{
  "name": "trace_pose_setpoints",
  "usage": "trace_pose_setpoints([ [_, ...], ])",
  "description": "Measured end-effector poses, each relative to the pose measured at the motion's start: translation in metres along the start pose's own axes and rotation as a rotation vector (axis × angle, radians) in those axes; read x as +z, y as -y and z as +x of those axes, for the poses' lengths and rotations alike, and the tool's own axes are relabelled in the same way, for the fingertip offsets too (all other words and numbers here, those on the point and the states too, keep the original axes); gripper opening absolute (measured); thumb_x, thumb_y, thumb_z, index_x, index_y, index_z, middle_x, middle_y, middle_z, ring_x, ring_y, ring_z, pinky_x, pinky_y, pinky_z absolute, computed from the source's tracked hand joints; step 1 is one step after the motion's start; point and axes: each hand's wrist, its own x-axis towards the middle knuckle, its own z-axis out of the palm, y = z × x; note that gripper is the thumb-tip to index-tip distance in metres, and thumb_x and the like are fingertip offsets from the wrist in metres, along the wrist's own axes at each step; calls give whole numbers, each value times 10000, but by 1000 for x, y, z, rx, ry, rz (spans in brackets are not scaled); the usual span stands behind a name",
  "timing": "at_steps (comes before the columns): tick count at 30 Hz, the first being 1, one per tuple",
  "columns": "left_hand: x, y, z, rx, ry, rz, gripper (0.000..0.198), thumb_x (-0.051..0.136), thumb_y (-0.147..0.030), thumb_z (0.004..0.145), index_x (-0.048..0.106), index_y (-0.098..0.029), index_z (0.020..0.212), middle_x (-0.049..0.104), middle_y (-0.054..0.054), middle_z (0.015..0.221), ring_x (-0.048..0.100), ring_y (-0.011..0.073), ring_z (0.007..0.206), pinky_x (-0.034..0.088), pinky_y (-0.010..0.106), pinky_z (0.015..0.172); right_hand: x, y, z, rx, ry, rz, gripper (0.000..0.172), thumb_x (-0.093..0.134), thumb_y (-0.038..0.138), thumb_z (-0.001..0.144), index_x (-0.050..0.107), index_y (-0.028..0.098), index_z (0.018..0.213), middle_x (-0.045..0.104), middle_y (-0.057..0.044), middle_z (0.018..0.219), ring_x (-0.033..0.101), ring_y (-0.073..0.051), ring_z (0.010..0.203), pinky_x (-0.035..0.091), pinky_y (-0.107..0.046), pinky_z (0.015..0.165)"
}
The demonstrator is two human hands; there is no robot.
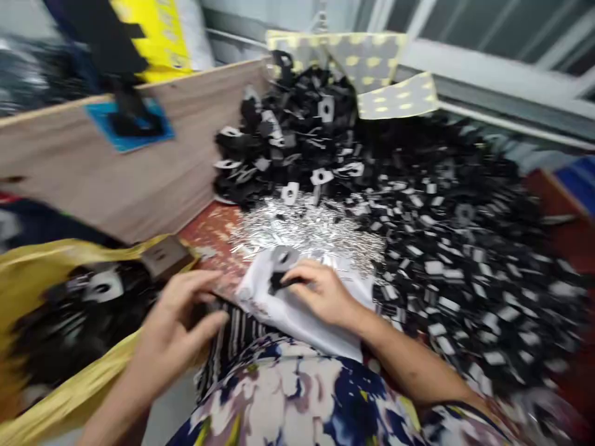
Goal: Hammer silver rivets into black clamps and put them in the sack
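Note:
My right hand (320, 291) rests on a white cloth (297, 316) at the table's near edge, fingers pinched on a small black part (280, 282). My left hand (179, 322) hovers beside it to the left, fingers spread and curled over dark striped fabric (232, 337), holding nothing that I can make out. Just beyond the cloth lies a heap of small shiny metal pieces (307, 229). The picture is blurred by motion.
A large pile of black-and-white small parts (446, 248) covers the table's right and back. A yellow bag (56, 322) with dark parts sits at left. A wooden board (139, 155) stands behind it. Yellow-dotted grey cardboard (372, 62) lies at the back.

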Motion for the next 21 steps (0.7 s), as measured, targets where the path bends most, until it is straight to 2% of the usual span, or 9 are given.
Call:
trace_pose_setpoints([
  [1,23,-6,0,58,153,-94,437,692,-488,832,686,-308,1230,676,63,1221,671,285,1084,593,377,877,9,3,-3,30,41,118,149,600,197,932,733,211,996,737,-19,981,699,-161,897,562,-286,825],
  [3,65,-12,-1,140,293,-172,335,702,-468,842,725,-282,1119,682,74,1148,666,288,1089,579,361,881,13,1,-9,29,135,237,140,649,242,906,729,213,1017,753,22,984,715,-149,859,575,-259,789],
  [5,93,-10,-2,160,303,-182,254,665,-495,874,730,-251,907,679,59,971,684,262,957,571,328,824,-3,-8,-13,23,207,181,190,616,272,948,728,234,1096,765,42,1040,720,-145,897,576,-261,815],
  [7,107,-3,-2,148,305,-196,316,601,-515,915,695,-236,799,659,50,879,682,242,861,563,302,767,-39,-25,-12,78,147,-106,253,511,226,1018,719,249,1159,765,28,1057,699,-139,925,561,-272,837],
  [10,111,3,-1,97,322,-163,380,524,-531,948,693,-230,789,668,78,956,687,267,942,562,323,811,-106,-63,-1,231,-156,-811,385,399,42,996,712,215,1140,736,-51,1020,620,-173,919,517,-306,818],
  [13,107,0,0,22,355,-132,465,456,-554,960,708,-220,757,656,121,1112,653,312,1109,532,398,949,-155,-100,9,254,-198,-927,366,430,29,961,698,162,1171,692,-135,1027,539,-245,969,469,-366,833],
  [17,100,-1,2,-95,369,-247,512,526,-623,913,684,-212,652,659,116,1077,588,326,1197,482,426,1046,-178,-123,3,241,-195,-906,364,452,78,955,688,168,1217,640,-142,1004,515,-267,967,438,-362,794],
  [19,94,2,2,-217,324,-346,500,619,-652,860,696,-205,650,660,105,1086,571,320,1203,477,411,1054,-181,-125,-6,260,-260,-888,429,402,82,965,638,174,1310,608,-145,1078,533,-259,962,444,-358,783],
  [21,89,4,1,-384,267,-485,469,723,-655,788,727,-195,699,653,97,1128,582,301,1151,520,374,976,-179,-124,-17,291,-371,-852,441,375,107,979,593,161,1359,577,-147,1134,564,-244,947,469,-360,796],
])
